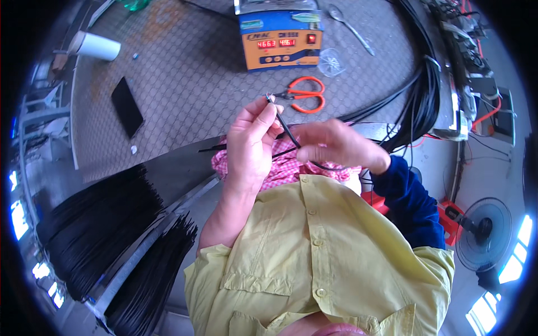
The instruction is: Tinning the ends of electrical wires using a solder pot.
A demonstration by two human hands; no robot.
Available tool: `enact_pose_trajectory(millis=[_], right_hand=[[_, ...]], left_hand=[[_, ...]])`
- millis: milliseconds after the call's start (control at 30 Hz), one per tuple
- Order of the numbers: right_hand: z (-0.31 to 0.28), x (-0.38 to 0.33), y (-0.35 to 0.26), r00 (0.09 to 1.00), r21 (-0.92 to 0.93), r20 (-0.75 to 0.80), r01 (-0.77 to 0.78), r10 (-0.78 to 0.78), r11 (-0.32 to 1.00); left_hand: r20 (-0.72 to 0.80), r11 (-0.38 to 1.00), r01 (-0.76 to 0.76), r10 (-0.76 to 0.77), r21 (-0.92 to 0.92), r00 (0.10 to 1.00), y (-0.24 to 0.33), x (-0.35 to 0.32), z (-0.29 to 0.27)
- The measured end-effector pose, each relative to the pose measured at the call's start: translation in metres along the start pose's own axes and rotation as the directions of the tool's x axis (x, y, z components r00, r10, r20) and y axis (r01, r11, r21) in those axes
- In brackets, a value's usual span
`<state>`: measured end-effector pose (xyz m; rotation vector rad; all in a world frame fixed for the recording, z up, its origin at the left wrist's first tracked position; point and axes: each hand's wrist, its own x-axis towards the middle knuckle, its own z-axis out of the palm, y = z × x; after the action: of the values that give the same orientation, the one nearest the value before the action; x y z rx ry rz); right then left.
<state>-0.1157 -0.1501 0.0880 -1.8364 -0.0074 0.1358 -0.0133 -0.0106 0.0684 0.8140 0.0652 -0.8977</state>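
Between finger and thumb, my left hand point(250, 137) pinches a thin black cable point(287, 129) close to its upper end. A little of the cable's end shows above the fingertips, too small to make out. My right hand point(342, 144), to the right and slightly lower, is closed round the same cable with thumb and fingers. From there the cable bends down and right, passing over a pink checked cloth point(280, 175) on my lap. Just beyond my left fingertips lie scissors point(305, 95) with red-orange handles, their blades partly hidden behind my fingers.
An orange and blue box with red digits point(283, 42) stands at the back. Thick loops of black cable point(430, 89) hang over the right side. A black phone point(128, 106), white cylinder point(101, 47) and spoon point(352, 29) lie on the table. Cut cable bundles point(101, 218) hang lower left.
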Motion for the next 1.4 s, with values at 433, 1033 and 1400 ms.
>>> enact_pose_trajectory(millis=[433, 1033, 1400], right_hand=[[-0.058, -0.211, 0.122, 0.459, -0.425, -0.119, -0.825, 0.88, 0.373], [0.014, 0.03, -0.002, 0.995, -0.089, 0.023, -0.099, 0.101, 0.991], [0.001, 0.005, 0.016, 0.968, 0.514, -0.058, -0.179, 0.243, 0.839]], left_hand=[[0.489, -0.293, -0.424, 0.206, 0.857, 0.847, -0.082, -0.018, -0.054], [0.711, -0.281, -0.68, 0.011, 0.678, 0.704, -0.095, -0.023, 0.015], [-0.021, 0.92, 0.004, 0.005, 0.393, 1.0, -0.017, -0.043, -0.018]])
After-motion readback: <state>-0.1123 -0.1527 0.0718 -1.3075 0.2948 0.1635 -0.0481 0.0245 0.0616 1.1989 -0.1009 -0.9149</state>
